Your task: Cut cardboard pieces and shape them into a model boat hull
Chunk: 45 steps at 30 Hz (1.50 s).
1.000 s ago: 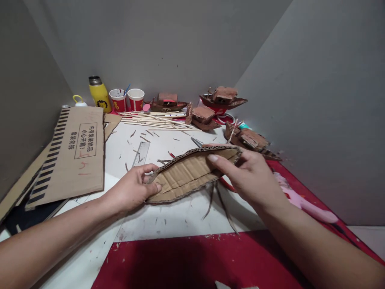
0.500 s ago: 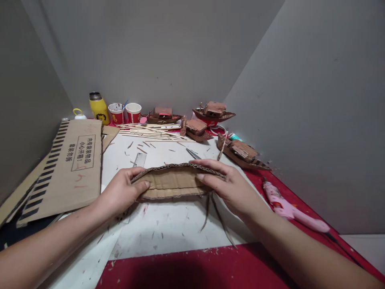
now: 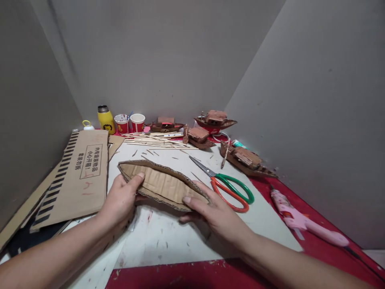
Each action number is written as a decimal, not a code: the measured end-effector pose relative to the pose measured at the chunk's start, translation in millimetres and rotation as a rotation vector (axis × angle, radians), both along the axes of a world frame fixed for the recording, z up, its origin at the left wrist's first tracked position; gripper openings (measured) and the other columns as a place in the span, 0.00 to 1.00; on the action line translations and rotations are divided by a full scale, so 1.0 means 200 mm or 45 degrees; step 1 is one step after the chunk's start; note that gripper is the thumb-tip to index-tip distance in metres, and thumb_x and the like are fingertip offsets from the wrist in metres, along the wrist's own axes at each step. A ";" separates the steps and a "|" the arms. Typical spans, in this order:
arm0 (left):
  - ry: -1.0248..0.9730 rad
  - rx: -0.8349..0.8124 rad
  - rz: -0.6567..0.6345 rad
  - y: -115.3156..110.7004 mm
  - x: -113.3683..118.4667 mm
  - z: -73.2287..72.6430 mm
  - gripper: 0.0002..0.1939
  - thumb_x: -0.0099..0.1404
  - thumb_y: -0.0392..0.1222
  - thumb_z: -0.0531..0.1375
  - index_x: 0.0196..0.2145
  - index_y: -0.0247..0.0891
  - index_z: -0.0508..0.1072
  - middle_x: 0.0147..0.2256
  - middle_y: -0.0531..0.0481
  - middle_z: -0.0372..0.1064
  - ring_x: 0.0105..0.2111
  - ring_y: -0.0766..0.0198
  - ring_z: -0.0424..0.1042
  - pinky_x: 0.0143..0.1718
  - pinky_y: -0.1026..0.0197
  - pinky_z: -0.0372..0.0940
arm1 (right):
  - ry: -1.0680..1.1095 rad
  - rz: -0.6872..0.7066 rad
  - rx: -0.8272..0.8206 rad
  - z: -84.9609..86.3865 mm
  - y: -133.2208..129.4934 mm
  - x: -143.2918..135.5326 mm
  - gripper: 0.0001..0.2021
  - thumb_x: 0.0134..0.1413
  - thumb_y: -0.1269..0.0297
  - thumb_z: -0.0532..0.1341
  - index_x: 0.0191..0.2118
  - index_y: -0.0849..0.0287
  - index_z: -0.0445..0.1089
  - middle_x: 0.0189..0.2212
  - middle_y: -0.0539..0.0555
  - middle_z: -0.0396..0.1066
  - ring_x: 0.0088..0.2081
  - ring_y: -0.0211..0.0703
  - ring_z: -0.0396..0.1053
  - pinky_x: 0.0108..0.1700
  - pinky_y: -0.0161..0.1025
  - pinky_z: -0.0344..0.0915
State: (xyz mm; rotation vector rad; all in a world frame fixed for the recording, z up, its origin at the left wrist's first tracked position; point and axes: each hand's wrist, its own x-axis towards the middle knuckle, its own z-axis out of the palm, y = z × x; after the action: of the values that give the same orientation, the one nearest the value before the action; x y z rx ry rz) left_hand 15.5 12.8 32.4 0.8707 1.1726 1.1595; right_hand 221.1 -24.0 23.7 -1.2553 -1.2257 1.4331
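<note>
A boat-shaped cardboard hull, plain brown with raised corrugated edges and pointed at its left end, is held above the white sheet. My left hand grips its left part, thumb pressed inside and fingers underneath. On its right end my right hand is closed, the thumb on the inner floor and some fingers hidden below. Just beyond my right hand lie scissors with one green and one orange handle, their blades pointing to the back left.
Several brown model boats stand at the back and right. A pink glue gun lies on the red cloth. Thin sticks, paper cups and a yellow bottle are behind. Cardboard sheets lie at left.
The cardboard hull has turned and tilted, so its left end is now farther away and its inside shows more. My right hand has moved toward me, uncovering the scissors. The view has shifted slightly.
</note>
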 end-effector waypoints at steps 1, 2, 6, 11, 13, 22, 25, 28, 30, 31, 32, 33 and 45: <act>0.042 -0.006 0.005 0.01 -0.02 0.01 0.15 0.59 0.43 0.63 0.43 0.35 0.72 0.34 0.47 0.76 0.32 0.57 0.74 0.30 0.58 0.70 | -0.013 0.067 -0.033 0.02 0.00 0.01 0.25 0.53 0.57 0.64 0.56 0.57 0.66 0.47 0.58 0.74 0.35 0.46 0.76 0.39 0.45 0.76; 0.100 -0.001 -0.009 0.02 -0.03 0.01 0.14 0.58 0.44 0.64 0.41 0.35 0.72 0.32 0.48 0.75 0.30 0.57 0.74 0.29 0.58 0.69 | -0.028 0.104 -0.052 0.05 0.01 0.03 0.25 0.52 0.58 0.65 0.56 0.56 0.67 0.48 0.58 0.73 0.40 0.48 0.76 0.44 0.46 0.74; 0.451 0.096 -0.265 0.03 -0.05 0.04 0.11 0.57 0.47 0.64 0.29 0.35 0.73 0.27 0.50 0.73 0.28 0.59 0.71 0.31 0.59 0.66 | -0.145 0.053 0.116 0.11 0.07 0.06 0.26 0.50 0.60 0.65 0.57 0.55 0.65 0.52 0.59 0.70 0.56 0.49 0.67 0.57 0.48 0.64; 0.359 0.150 -0.659 -0.04 0.01 0.03 0.11 0.61 0.44 0.60 0.39 0.36 0.75 0.39 0.47 0.77 0.41 0.54 0.74 0.42 0.57 0.67 | -0.174 0.217 0.094 0.06 0.07 -0.01 0.19 0.50 0.63 0.65 0.49 0.58 0.70 0.42 0.55 0.74 0.43 0.45 0.72 0.47 0.42 0.68; 0.352 0.160 -0.687 -0.06 0.03 0.02 0.13 0.62 0.43 0.60 0.43 0.37 0.74 0.42 0.46 0.76 0.42 0.54 0.74 0.42 0.57 0.67 | -0.154 0.273 0.037 0.04 0.06 -0.04 0.11 0.51 0.63 0.63 0.42 0.58 0.73 0.34 0.52 0.74 0.35 0.43 0.71 0.38 0.39 0.68; 0.422 0.223 -0.697 -0.11 0.09 0.04 0.14 0.63 0.41 0.59 0.47 0.36 0.71 0.44 0.46 0.76 0.46 0.54 0.73 0.45 0.58 0.66 | -0.450 0.283 0.233 0.04 0.03 -0.05 0.05 0.53 0.65 0.59 0.31 0.59 0.70 0.23 0.47 0.64 0.27 0.38 0.62 0.29 0.34 0.59; 0.260 0.149 -0.625 -0.13 0.11 0.04 0.19 0.63 0.41 0.60 0.51 0.38 0.68 0.46 0.47 0.75 0.46 0.56 0.73 0.46 0.59 0.67 | -0.379 0.177 0.204 0.04 0.04 -0.04 0.05 0.52 0.64 0.59 0.29 0.59 0.68 0.22 0.46 0.61 0.26 0.37 0.59 0.28 0.34 0.57; 0.117 0.029 -0.612 -0.15 0.11 0.03 0.21 0.63 0.43 0.60 0.54 0.39 0.66 0.45 0.46 0.76 0.43 0.56 0.74 0.42 0.59 0.68 | -0.314 0.053 0.176 0.03 0.06 -0.04 0.04 0.50 0.64 0.60 0.29 0.58 0.66 0.23 0.46 0.61 0.26 0.37 0.59 0.29 0.34 0.58; 0.136 0.039 -0.588 -0.15 0.11 0.01 0.19 0.65 0.45 0.59 0.53 0.39 0.68 0.44 0.46 0.76 0.43 0.56 0.75 0.41 0.59 0.68 | -0.271 0.023 0.147 0.03 0.06 -0.05 0.05 0.49 0.63 0.60 0.29 0.58 0.65 0.23 0.46 0.61 0.27 0.38 0.60 0.29 0.34 0.58; 0.180 0.072 -0.568 -0.16 0.12 0.00 0.18 0.66 0.45 0.58 0.52 0.38 0.69 0.44 0.46 0.76 0.43 0.56 0.74 0.41 0.59 0.68 | -0.256 0.021 0.138 0.03 0.05 -0.05 0.05 0.49 0.63 0.60 0.29 0.57 0.64 0.23 0.45 0.60 0.26 0.38 0.59 0.29 0.34 0.58; 0.238 0.115 -0.546 -0.16 0.12 0.00 0.17 0.67 0.44 0.56 0.51 0.39 0.70 0.44 0.47 0.76 0.44 0.56 0.74 0.42 0.59 0.67 | -0.250 0.021 0.134 0.02 0.05 -0.06 0.06 0.50 0.62 0.60 0.29 0.57 0.63 0.23 0.45 0.59 0.26 0.37 0.59 0.28 0.34 0.58; 0.304 0.157 -0.526 -0.16 0.12 -0.01 0.16 0.68 0.44 0.55 0.51 0.39 0.70 0.45 0.47 0.76 0.45 0.56 0.73 0.44 0.59 0.67 | -0.256 0.023 0.137 0.02 0.04 -0.06 0.06 0.50 0.62 0.60 0.29 0.56 0.62 0.22 0.45 0.58 0.25 0.37 0.58 0.28 0.34 0.57; 0.631 0.294 -0.503 -0.17 0.13 -0.03 0.15 0.70 0.44 0.51 0.50 0.38 0.71 0.45 0.47 0.74 0.46 0.55 0.72 0.46 0.58 0.65 | -0.374 0.087 0.112 0.03 0.04 -0.06 0.06 0.52 0.61 0.58 0.31 0.55 0.60 0.26 0.47 0.63 0.30 0.42 0.61 0.32 0.37 0.59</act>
State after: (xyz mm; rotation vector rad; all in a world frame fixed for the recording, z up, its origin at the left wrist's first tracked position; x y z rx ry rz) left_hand 42.4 -21.0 25.9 1.5536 1.1932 0.7799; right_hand 209.5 -15.6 29.0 -1.4102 -1.5236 1.2576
